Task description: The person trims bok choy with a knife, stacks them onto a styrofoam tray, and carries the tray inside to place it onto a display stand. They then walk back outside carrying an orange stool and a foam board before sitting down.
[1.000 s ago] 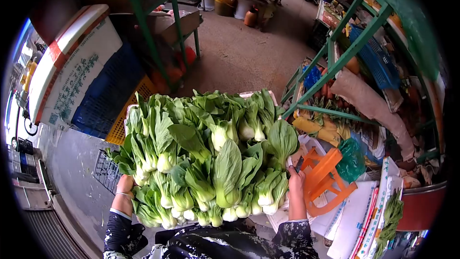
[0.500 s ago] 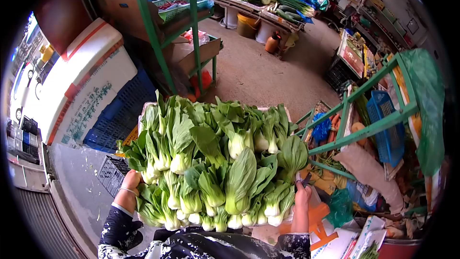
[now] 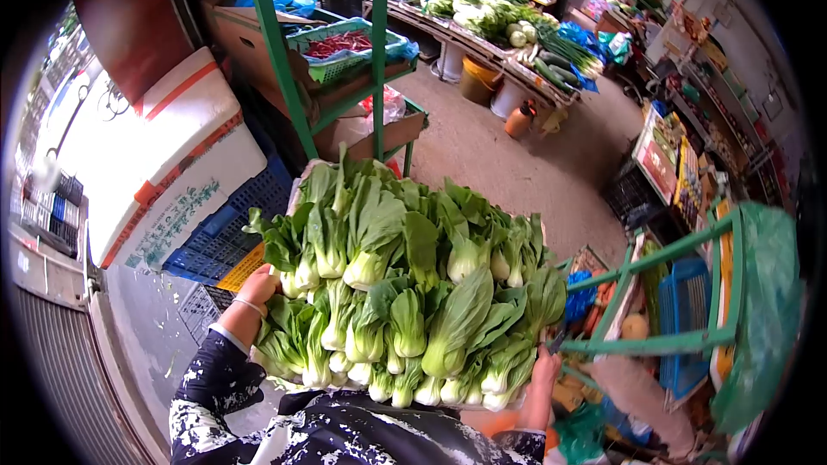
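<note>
Rows of green bok choy with white stems are heaped in a shallow pale-edged box held before my body. My left hand is closed on the box's left side, its fingers partly hidden by leaves. On the right side my right hand grips the box edge. A small dark object sticks up by the right fingers; its kind cannot be made out. Most of the box is covered by the bok choy.
A green metal rack with a basket of red chillies stands ahead left. White foam boxes sit on blue crates at left. On the right is a green frame. A vegetable stall lies beyond the concrete floor.
My view has turned left, so the rack, stall and foam boxes sit further right in it. The box of bok choy has tilted, its right side lower. Both hands keep their hold.
</note>
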A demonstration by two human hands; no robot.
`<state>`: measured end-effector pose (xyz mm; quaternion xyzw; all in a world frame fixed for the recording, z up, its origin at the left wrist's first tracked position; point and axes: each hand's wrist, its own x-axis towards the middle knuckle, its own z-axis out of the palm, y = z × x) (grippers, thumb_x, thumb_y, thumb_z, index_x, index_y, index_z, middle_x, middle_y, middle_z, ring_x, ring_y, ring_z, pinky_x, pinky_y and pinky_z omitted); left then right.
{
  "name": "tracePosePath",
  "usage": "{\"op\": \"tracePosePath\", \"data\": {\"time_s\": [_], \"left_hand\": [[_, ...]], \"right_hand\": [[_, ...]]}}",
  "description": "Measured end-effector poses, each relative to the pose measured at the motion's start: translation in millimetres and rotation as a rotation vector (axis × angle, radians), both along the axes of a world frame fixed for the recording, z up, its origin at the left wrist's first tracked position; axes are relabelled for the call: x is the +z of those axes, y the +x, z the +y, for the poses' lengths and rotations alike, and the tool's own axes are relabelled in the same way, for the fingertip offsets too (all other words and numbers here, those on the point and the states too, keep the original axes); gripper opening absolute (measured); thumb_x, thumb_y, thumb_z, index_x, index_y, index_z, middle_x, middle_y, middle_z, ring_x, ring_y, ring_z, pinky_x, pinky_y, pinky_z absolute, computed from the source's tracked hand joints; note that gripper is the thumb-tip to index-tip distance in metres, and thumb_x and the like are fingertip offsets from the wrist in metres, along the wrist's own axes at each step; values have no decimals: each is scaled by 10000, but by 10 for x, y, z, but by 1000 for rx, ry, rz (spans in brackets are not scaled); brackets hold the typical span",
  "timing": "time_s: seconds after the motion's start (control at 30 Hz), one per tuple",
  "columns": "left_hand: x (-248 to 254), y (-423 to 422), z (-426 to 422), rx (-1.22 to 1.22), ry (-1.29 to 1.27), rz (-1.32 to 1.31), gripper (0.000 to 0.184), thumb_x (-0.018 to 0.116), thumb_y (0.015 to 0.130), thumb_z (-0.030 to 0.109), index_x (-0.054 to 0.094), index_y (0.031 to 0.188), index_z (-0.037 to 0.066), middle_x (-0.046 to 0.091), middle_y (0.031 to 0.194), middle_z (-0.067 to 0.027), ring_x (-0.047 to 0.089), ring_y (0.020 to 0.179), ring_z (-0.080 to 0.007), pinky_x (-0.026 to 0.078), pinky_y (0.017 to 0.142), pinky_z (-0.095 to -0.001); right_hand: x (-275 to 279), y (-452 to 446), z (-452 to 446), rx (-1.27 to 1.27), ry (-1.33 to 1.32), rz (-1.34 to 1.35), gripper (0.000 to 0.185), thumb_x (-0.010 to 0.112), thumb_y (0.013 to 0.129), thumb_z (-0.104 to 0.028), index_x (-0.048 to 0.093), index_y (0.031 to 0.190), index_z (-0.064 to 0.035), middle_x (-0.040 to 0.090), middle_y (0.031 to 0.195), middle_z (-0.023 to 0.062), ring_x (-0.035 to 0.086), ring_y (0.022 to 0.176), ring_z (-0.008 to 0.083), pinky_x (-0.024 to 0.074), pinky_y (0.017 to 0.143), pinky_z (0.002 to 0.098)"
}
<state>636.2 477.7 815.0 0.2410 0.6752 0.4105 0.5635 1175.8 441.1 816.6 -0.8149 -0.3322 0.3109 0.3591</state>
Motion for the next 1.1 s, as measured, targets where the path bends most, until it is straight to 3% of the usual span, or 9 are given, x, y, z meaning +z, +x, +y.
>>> {"op": "tracePosePath", "data": {"time_s": [0.27, 0.37, 0.5, 0.57, 0.7, 0.83, 0.87, 1.07, 1.1], "left_hand": [[348, 1352, 2005, 129, -10, 69, 117, 462, 719, 40, 550, 795, 47, 534, 669, -20, 480, 550, -121, 392, 496, -257], [339, 1731, 2873, 148, -20, -9, 161, 429, 703, 8, 547, 807, 42, 535, 674, -40, 488, 555, -140, 395, 499, -265], [285, 2193, 3716, 38, -24, 63, 165, 421, 705, 8, 548, 804, 44, 542, 679, -44, 504, 567, -155, 406, 508, -268], [379, 2478, 4125, 86, -42, -24, 167, 412, 722, 21, 559, 799, 41, 549, 678, -47, 508, 574, -155, 409, 509, -277], [223, 2672, 5040, 13, -34, -202, 149, 430, 757, 46, 575, 789, 33, 560, 688, -47, 518, 580, -158, 418, 519, -286], [-193, 2775, 5987, -78, 80, -196, 151, 465, 792, 97, 594, 781, 19, 567, 683, -34, 522, 581, -151, 426, 528, -291], [-327, 2771, 6280, -121, 83, -195, 157, 474, 799, 113, 599, 780, 19, 567, 680, -29, 522, 581, -148, 427, 528, -291], [-274, 2744, 8349, -186, 134, 194, 218, 458, 824, 204, 586, 726, 57, 531, 603, 1, 449, 510, -100, 358, 461, -265], [52, 2766, 8671, -122, 64, -9, 242, 458, 829, 238, 585, 729, 58, 520, 585, 7, 425, 495, -87, 337, 446, -256]], "right_hand": [[-385, 1084, 2099, -180, 184, 216, 250, 546, 727, -178, 560, 755, 71, 570, 717, 111, 505, 657, 213, 387, 624, 328], [242, 1276, 2953, -179, 214, 234, 269, 532, 738, -175, 559, 823, 78, 574, 751, 102, 508, 658, 223, 391, 627, 323], [239, 1935, 3660, -91, -127, -140, 256, 518, 756, -152, 552, 888, 65, 566, 778, 110, 517, 701, 198, 402, 644, 302], [354, 1956, 3960, -181, 273, 38, 204, 527, 749, -149, 553, 832, 36, 548, 720, 80, 511, 700, 187, 395, 654, 293], [-560, 3007, 4415, -160, 223, 207, 325, 530, 730, -92, 443, 1009, 49, 500, 905, 82, 474, 793, 182, 377, 724, 285], [212, 2537, 5299, -246, -13, 43, 260, 531, 733, -150, 534, 809, 98, 547, 778, 116, 505, 655, 198, 418, 602, 322], [-33, 2718, 5466, -232, 48, 86, 287, 533, 734, -168, 534, 800, 111, 549, 784, 125, 513, 659, 196, 421, 602, 315], [321, 2130, 7446, -362, 162, 240, 275, 509, 733, -167, 520, 765, 107, 540, 747, 123, 517, 613, 189, 428, 540, 324], [332, 2108, 7770, -337, 181, 214, 280, 502, 730, -156, 515, 790, 117, 545, 764, 132, 526, 609, 190, 435, 528, 324]]}}
